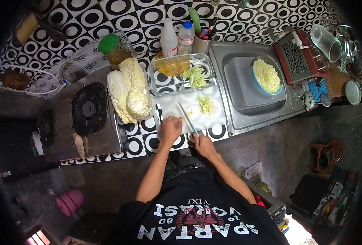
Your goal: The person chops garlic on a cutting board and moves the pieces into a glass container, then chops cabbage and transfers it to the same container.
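Note:
A knife [188, 117] with a light blue handle is in my right hand [203, 143], its blade slanting up and left over the white cutting board [170, 103]. Chopped pale green cabbage [206, 105] lies on the board to the right of the blade, with small bits nearer the blade. My left hand [172, 129] rests at the board's lower left, fingers curled; whatever may be under them is hidden. Behind the board, a divided glass dish [153, 75] holds yellow slices in liquid and cut green pieces.
Whole cabbages [128, 92] stand left of the board, beside the stove [66, 134]. On the right, a blue bowl [254, 79] of chopped cabbage sits in the sink [240, 118]. Bottles [169, 41] and a utensil cup [201, 45] stand behind.

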Action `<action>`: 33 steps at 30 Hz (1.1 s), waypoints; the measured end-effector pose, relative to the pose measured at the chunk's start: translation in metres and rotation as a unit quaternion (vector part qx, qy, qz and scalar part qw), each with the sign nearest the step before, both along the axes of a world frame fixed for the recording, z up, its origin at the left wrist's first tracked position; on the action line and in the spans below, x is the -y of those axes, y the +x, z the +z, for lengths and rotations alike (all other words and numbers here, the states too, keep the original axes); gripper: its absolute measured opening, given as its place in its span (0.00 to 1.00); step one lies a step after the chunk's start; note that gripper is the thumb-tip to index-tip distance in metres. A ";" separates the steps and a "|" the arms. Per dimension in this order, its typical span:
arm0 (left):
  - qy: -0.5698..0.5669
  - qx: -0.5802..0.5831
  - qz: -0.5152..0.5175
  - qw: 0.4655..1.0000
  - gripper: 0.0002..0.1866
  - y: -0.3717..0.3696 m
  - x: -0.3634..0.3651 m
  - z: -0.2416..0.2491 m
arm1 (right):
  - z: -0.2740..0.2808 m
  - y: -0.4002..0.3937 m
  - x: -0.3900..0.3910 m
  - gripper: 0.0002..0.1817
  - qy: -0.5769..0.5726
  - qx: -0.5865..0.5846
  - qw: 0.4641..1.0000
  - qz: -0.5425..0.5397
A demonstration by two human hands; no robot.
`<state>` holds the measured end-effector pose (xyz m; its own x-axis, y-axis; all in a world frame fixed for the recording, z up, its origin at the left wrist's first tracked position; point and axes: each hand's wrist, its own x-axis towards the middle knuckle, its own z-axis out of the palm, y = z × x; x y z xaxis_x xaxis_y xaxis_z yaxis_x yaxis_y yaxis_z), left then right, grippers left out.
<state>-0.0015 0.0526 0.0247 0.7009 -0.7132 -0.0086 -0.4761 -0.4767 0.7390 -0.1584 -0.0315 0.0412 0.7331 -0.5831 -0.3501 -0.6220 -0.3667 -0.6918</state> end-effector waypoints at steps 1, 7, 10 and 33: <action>-0.035 -0.003 0.037 0.999 0.08 0.004 -0.005 0.003 | -0.003 -0.006 -0.002 0.20 0.007 -0.007 0.999 0.034; -0.061 -0.050 0.110 0.991 0.11 0.020 -0.005 0.028 | -0.005 -0.005 0.011 0.19 0.007 -0.062 0.994 0.092; -0.057 -0.032 0.077 0.995 0.11 0.026 0.016 0.037 | 0.001 -0.010 0.033 0.20 -0.017 -0.056 0.998 -0.005; 0.250 0.113 0.012 0.962 0.16 0.073 0.176 0.028 | 0.024 -0.058 0.128 0.26 0.085 0.007 0.996 0.019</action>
<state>0.0714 -0.1233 0.0529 0.7409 -0.6439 -0.1911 -0.5827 -0.7576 0.2941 -0.2168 -0.1594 0.0656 0.7584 -0.4885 -0.4316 -0.6006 -0.2662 -0.7539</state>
